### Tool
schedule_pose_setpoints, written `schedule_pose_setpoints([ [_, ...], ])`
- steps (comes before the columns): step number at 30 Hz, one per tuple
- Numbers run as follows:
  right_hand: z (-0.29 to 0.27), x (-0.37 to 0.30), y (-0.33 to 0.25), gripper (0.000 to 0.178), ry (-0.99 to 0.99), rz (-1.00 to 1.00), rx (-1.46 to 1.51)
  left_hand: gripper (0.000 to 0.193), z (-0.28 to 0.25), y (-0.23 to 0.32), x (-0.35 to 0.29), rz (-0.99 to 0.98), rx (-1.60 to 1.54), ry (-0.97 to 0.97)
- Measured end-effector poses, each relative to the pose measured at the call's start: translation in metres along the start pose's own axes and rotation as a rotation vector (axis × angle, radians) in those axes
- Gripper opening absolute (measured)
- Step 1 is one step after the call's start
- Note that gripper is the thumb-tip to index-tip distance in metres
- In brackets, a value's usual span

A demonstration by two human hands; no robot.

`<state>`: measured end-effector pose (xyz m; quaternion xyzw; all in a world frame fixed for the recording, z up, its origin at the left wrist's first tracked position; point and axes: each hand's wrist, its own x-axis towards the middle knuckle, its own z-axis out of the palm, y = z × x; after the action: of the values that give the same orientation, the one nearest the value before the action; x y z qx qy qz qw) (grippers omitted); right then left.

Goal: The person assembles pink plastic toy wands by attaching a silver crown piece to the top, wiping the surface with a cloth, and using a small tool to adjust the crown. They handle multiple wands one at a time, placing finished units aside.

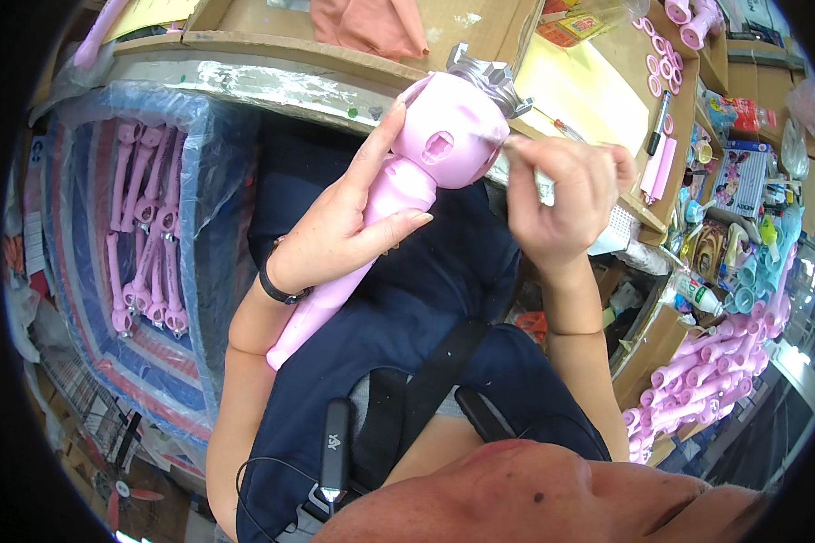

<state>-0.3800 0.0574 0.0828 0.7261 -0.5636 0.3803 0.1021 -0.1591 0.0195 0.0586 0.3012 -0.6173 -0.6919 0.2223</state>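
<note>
My left hand (340, 222) is wrapped round a pink plastic toy wand (448, 127), with a round head that has a shaped hole in its side and a silver crown-like piece (489, 81) at its top. The wand's long handle slants down along my left forearm. Close to the right side of the round head, my right hand (566, 185) is closed with the fingers pinched together. A thin, blurred tip shows at those fingers, too smeared to name.
A cardboard-lined bench (317, 77) holds a salmon cloth (371, 25), yellow paper (598, 86), pink rings (663, 59) and a black marker (658, 122). At left, a plastic-lined striped bag (199, 226) contains several pink wands. More pink parts (697, 376) are stacked at right.
</note>
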Motion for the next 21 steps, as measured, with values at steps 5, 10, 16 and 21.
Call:
schedule_pose_setpoints([
  [5,-0.0007,0.0015,0.0031,0.022,0.030,0.021,-0.054,0.088,-0.0003,0.0002,0.0006,0.007,0.006,0.005],
  [10,-0.0017,0.0010,-0.0029,0.021,0.006,-0.092,0.011,0.088,-0.0002,0.0000,0.0012,0.008,0.011,0.009],
  [16,-0.0010,0.0040,-0.0017,0.023,0.023,-0.098,-0.003,0.088,0.0003,-0.0002,0.0002,0.009,0.020,0.012],
  [21,-0.0031,0.0067,-0.0016,0.022,0.044,0.051,-0.069,0.088,0.0008,-0.0004,0.0000,0.006,0.028,0.010],
])
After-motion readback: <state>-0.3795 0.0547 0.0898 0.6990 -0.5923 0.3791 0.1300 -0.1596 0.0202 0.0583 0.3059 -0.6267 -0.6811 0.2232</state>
